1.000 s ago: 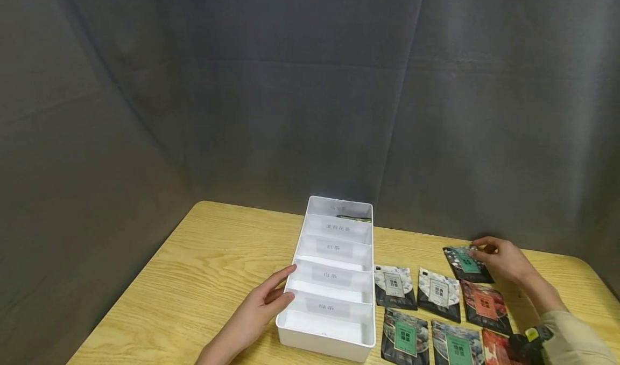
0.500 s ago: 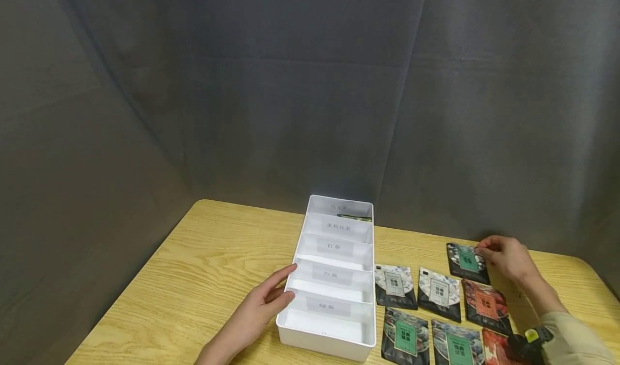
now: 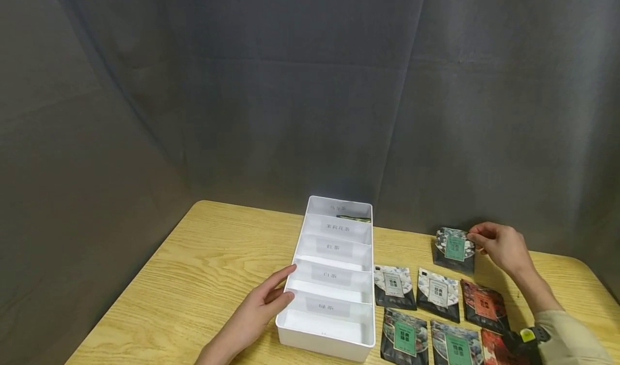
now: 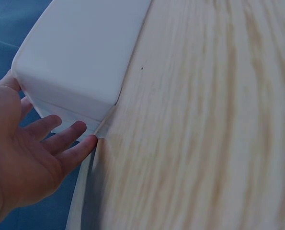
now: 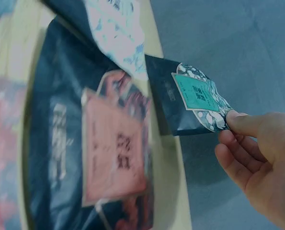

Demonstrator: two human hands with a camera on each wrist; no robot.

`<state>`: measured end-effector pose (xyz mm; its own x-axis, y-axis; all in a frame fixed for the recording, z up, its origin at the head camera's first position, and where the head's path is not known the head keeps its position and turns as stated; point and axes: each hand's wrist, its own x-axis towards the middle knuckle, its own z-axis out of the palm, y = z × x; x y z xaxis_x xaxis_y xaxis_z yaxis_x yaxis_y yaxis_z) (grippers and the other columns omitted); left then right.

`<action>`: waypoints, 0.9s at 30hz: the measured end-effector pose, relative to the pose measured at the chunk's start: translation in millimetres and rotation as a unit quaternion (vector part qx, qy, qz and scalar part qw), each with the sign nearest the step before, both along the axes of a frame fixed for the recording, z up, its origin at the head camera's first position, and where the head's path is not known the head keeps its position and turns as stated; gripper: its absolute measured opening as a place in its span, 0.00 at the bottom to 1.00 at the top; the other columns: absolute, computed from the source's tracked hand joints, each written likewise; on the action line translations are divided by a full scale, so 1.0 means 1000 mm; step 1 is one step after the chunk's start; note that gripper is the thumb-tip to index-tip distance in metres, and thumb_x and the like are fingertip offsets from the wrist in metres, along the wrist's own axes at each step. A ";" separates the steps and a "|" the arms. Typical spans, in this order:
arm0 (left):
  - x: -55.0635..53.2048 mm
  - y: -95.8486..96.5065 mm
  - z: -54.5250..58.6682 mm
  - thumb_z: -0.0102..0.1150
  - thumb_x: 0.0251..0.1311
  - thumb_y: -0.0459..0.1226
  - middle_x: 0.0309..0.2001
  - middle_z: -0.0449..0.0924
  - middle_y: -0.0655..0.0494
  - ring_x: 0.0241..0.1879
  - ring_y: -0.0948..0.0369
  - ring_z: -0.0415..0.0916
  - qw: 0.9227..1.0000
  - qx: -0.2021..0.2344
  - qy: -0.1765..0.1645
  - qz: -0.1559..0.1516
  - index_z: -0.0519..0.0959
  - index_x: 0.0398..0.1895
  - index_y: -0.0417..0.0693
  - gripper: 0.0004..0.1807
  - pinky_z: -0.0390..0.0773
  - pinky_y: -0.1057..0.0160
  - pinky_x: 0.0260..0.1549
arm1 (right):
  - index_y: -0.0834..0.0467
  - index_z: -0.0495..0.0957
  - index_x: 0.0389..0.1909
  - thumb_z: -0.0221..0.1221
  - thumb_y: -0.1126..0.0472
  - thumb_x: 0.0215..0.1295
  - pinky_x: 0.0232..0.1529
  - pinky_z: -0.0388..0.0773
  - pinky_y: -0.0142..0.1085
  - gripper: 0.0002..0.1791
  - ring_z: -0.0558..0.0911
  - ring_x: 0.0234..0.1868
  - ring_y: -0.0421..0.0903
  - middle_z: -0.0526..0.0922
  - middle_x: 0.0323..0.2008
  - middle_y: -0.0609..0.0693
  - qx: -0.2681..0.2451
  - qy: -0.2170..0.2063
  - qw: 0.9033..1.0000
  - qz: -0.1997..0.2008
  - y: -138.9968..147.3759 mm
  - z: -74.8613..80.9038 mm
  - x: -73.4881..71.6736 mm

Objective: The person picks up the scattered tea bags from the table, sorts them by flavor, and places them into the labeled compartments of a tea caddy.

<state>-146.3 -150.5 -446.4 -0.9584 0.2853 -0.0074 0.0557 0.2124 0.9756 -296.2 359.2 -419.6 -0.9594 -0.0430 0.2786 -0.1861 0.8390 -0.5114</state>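
Observation:
Thumb and fingers of my right hand [image 3: 504, 246] pinch the top right corner of a dark tea sachet with a green label [image 3: 454, 247]. The right wrist view shows this sachet [image 5: 188, 98] tilted up at the table's far edge. My left hand [image 3: 252, 314] rests against the left side of a white divided box [image 3: 325, 346], its fingers extended along the wall. In the left wrist view, fingertips of the left hand [image 4: 46, 148] touch the white box [image 4: 75, 52]. The box has several labelled compartments, and a dark sachet [image 3: 353, 218] lies in the farthest one.
Right of the box lie two white-labelled sachets [image 3: 394, 287], a red-labelled sachet [image 3: 485, 304] and two green-labelled sachets [image 3: 404, 337]. Another red sachet [image 3: 496, 349] is partly hidden by the right wrist. A grey curtain [image 3: 290, 96] hangs behind the wooden table [image 3: 203, 268].
My right hand has lifted the green-labelled sachet's top edge and moved it slightly left and upward in view. The left hand and the box have stayed in place.

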 end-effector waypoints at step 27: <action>-0.001 0.000 -0.001 0.55 0.70 0.51 0.77 0.56 0.48 0.69 0.45 0.66 1.000 -0.004 0.003 0.000 0.62 0.75 0.64 0.31 0.74 0.50 0.64 | 0.56 0.84 0.38 0.61 0.54 0.70 0.23 0.73 0.25 0.10 0.77 0.25 0.32 0.86 0.32 0.54 -0.055 0.131 0.989 0.036 -0.092 0.052 0.018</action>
